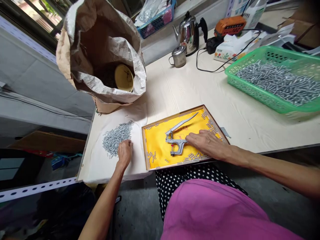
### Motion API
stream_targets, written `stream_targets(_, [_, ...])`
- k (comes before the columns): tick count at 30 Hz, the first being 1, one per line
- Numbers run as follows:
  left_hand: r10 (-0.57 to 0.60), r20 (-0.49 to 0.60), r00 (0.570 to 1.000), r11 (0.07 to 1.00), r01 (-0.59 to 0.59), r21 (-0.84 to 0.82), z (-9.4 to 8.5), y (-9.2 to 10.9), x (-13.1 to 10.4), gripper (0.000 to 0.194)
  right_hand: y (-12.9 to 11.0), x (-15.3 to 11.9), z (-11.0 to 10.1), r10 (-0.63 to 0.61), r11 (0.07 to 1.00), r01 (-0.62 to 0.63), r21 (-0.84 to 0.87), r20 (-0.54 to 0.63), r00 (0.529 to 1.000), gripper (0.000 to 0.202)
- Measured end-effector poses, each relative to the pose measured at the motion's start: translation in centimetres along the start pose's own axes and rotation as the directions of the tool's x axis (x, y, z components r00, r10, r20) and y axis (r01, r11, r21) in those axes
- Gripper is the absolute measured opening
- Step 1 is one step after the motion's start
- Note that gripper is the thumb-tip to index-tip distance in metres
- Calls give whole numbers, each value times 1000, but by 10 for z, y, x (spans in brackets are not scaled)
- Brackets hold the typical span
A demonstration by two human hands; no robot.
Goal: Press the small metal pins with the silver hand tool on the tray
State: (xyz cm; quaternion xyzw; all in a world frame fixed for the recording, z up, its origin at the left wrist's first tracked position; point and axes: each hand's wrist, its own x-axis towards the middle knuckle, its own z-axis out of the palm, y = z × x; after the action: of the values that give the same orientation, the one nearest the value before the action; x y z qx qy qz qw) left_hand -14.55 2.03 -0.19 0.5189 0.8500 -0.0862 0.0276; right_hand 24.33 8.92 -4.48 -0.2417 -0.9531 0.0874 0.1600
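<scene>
My right hand is closed round the lower handle of grey snap-fastener pliers. Their upper handle is raised, and a spring shows on the plunger. They are over a shallow tray lined in yellow, where small metal pins lie along the edges and in the corners. My left hand is at the right edge of a heap of small silvery metal pieces on a white cloth. Its fingers are pinched together; whatever they hold is hidden.
A large paper sack with a yellow cup inside stands at the back left. A green basket of metal pins sits at the right. Behind are a steel kettle, a lidded mug, an orange device and its black cable.
</scene>
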Motion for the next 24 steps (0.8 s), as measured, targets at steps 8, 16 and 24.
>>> stream_targets(8, [88, -83, 993, 994, -93, -52, 4, -5, -6, 27, 0, -3, 4, 55, 997, -58, 52, 48, 997, 20])
stream_targets(16, [15, 17, 1000, 641, 3, -768, -18, 43, -39, 31, 0, 4, -7, 69, 995, -69, 65, 8, 998, 25])
stream_targets(24, [252, 293, 922, 427, 165, -889, -6, 129, -66, 34, 8, 1, 6, 63, 998, -63, 14, 25, 998, 20])
